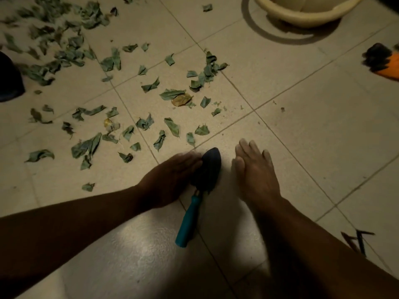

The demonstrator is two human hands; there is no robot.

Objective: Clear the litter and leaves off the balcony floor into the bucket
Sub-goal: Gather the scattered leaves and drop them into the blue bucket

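Several dry green leaves (90, 67) and a brown one (181, 99) lie scattered over the tiled floor (302, 130) at the upper left and centre. A cream bucket (306, 11) stands at the top right. A small trowel (207, 167) with a dark blade and teal handle (189, 221) lies on the floor between my hands. My left hand (170, 178) rests flat with its fingertips against the blade's left side. My right hand (254, 169) lies flat on the floor to the right of the trowel, fingers apart, holding nothing.
A brush with dark bristles and an orange body (384, 63) pokes in at the right edge. A dark rounded object (8, 78) sits at the left edge. A thin black wire shape (358, 240) lies at the lower right.
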